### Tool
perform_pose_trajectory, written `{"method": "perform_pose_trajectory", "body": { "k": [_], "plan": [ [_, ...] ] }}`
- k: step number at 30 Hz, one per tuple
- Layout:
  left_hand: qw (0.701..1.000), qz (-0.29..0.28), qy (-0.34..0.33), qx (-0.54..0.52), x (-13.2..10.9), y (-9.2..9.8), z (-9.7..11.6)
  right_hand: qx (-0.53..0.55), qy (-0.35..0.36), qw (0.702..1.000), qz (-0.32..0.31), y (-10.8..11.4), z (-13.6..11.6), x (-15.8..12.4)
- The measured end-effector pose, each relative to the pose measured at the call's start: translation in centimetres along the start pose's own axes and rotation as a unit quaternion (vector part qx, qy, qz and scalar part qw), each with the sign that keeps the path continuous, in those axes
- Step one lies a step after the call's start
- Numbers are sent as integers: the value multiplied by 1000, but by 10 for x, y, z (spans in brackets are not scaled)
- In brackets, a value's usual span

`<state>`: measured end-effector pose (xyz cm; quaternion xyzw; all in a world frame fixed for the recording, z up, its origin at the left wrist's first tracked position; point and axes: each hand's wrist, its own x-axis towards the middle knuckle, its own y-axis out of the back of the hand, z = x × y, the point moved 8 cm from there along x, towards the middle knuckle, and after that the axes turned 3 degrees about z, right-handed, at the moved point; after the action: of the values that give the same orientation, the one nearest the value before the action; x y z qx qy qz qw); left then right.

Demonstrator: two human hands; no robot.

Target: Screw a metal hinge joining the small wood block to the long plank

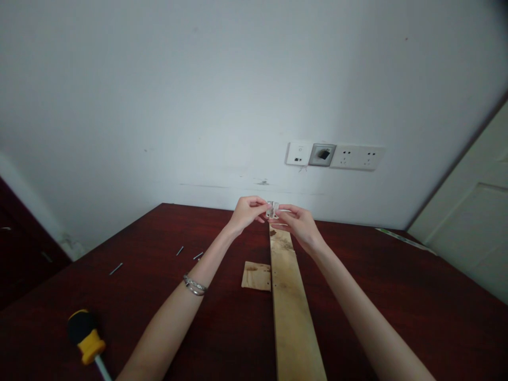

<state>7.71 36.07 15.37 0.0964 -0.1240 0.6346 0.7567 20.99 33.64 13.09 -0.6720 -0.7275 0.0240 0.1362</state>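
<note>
A small metal hinge (272, 209) is held up between my two hands, over the far end of a long wooden board (291, 301). My left hand (249, 211) pinches the hinge's left leaf between thumb and fingers. On the other leaf, my right hand (299, 221) has its thumb and fingertips closed. The hinge's knuckle stands roughly upright between the fingers. A small square piece of wood (256, 276) lies against the board's left side, below my left hand.
On the dark red table (222, 338) lie several screws, one screw (116, 268) far left and another screw (180, 251) nearer. A black and yellow screwdriver (88, 338) rests at the front left. Wall sockets (357, 157) are behind; a thin strip (405, 241) lies at the right edge.
</note>
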Motion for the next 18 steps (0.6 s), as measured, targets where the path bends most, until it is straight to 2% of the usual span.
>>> {"method": "perform_pose_trajectory", "body": {
  "k": [10, 18],
  "plan": [
    [999, -26, -5, -34, -2, -1, 2, 51, 19, 998, -22, 1, 1, 2],
    [996, -81, -3, -36, -3, -8, 1, 1, 53, 998, -40, -7, -6, -2]
  ]
}}
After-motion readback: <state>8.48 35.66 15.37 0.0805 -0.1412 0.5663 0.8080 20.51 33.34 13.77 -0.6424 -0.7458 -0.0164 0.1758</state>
